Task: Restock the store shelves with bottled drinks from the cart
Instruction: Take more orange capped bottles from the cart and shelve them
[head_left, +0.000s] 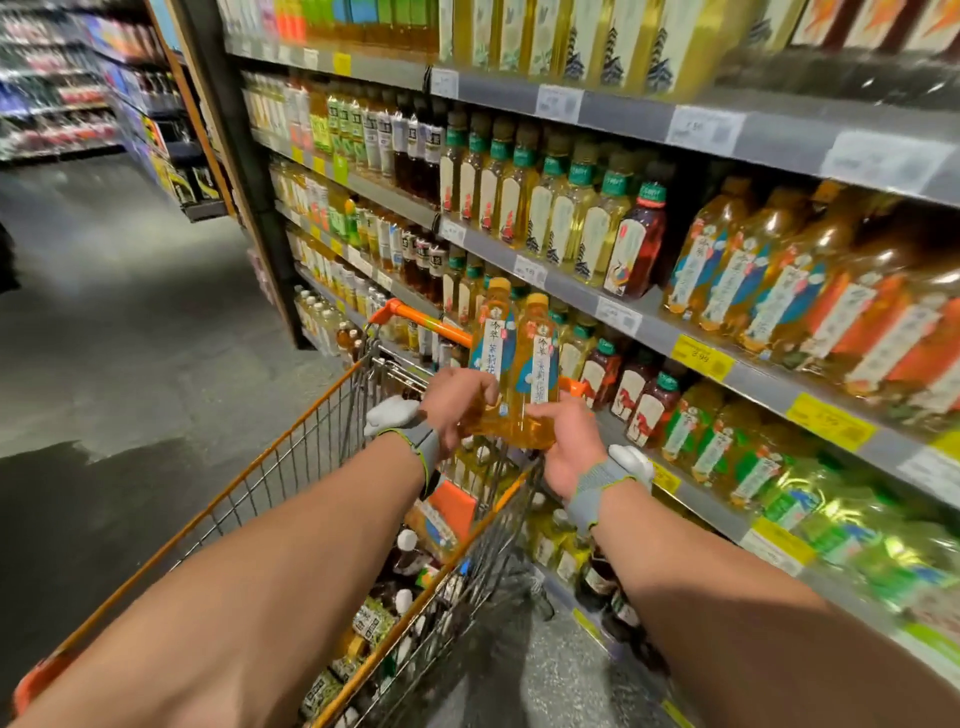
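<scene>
Two amber tea bottles with orange caps and blue-and-white labels are held upright side by side above the cart. My left hand (457, 400) grips the base of the left bottle (491, 338). My right hand (566, 441) holds the base of the right bottle (537, 358) from below. The orange wire cart (291, 457) stands under my arms, with several bottles lying in its basket (415, 582). On my right, the shelves (644, 322) are packed with bottled teas. Matching amber bottles (737, 260) stand on the shelf at the right.
Grey shelf edges carry white and yellow price tags (701, 358). A grey aisle floor (130, 322) opens to the left, with more shelving (57, 83) far back. The cart's orange handle (415, 317) lies close to the lower shelf bottles.
</scene>
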